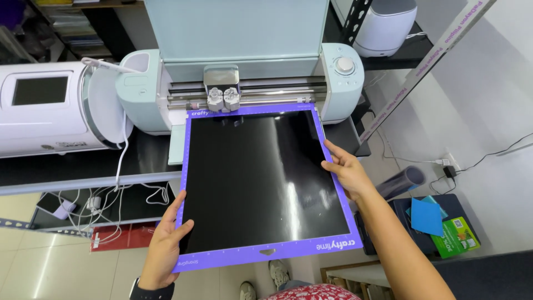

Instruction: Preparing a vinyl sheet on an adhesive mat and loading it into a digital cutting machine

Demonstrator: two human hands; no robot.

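A purple cutting mat (277,253) with a glossy black sheet (261,178) stuck on it lies tilted in front of a pale blue-green cutting machine (239,72). The mat's far edge sits at the machine's roller slot, under its grey blade carriage (222,95). My left hand (166,244) grips the mat's near left edge, thumb on top. My right hand (347,172) holds the mat's right edge about halfway along.
A white machine with a dark window (50,108) stands to the left on the black shelf (72,166). White cables (119,205) hang below it. At right are a white round appliance (386,25), a dark film roll (402,182), and blue and green packets (444,228).
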